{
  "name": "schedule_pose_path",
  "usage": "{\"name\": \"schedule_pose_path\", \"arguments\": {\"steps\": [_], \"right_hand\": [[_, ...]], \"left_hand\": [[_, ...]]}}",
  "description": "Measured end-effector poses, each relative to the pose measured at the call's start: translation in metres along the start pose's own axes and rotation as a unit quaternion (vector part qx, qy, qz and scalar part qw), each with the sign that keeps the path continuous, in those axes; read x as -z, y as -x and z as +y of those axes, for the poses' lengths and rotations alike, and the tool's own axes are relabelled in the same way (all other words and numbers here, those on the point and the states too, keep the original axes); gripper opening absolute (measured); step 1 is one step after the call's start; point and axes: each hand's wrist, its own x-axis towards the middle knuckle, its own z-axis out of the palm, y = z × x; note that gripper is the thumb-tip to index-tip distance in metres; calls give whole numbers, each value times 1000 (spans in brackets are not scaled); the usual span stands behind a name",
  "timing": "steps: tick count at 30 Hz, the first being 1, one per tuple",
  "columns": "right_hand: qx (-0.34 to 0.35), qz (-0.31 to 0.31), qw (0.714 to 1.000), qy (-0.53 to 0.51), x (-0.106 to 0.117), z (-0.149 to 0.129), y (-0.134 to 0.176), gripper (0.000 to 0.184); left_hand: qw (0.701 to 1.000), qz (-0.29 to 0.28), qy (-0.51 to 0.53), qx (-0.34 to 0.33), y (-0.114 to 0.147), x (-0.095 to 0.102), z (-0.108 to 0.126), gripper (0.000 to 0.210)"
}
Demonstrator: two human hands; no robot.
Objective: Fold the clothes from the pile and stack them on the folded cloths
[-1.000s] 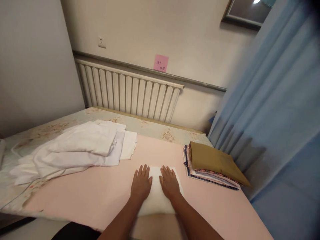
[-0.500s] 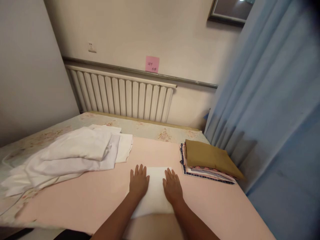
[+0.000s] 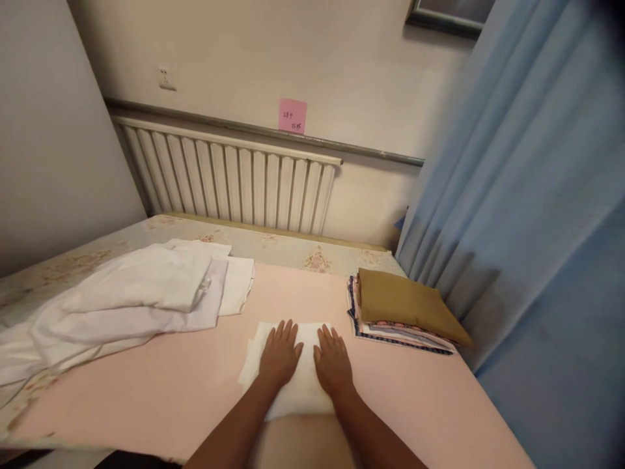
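A folded white cloth [image 3: 303, 389] lies flat on the pink sheet [image 3: 161, 391], close in front of me. My left hand [image 3: 282, 355] rests palm down on its left part, fingers stretched forward. On the right edge of the same cloth lies my right hand [image 3: 333, 361], also flat with fingers extended. Neither hand grips anything. At the left, a loose heap of white cloth [image 3: 141, 286] spreads over the sheet. To the right sits a neat stack of folded fabric with a mustard-brown piece [image 3: 405, 298] on top.
A floral bedcover [image 3: 273, 241] shows beyond the pink sheet. Behind it are a white radiator [image 3: 234, 176] and a wall with a pink note [image 3: 292, 116]. A blue curtain [image 3: 527, 176] hangs along the right side, close to the fabric stack.
My left hand has moved right, inward over the white cloth, uncovering its left edge. The right hand stays at the right edge. The view has shifted slightly.
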Motion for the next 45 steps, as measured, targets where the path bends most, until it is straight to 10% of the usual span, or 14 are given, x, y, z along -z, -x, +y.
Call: {"name": "schedule_pose_path", "arguments": {"steps": [14,22,29,45], "right_hand": [[44,45,998,9,-11,11,13,45],[30,26,999,-10,20,-1,24,44],[118,24,991,-65,19,-43,45,39],[111,60,990,-61,9,-34,63,41]], "left_hand": [[998,-9,-37,52,46,16,-39,51],[997,1,-18,74,55,45,-3,49],[998,-2,12,62,67,26,25,47],[997,75,4,12,82,15,12,47]]}}
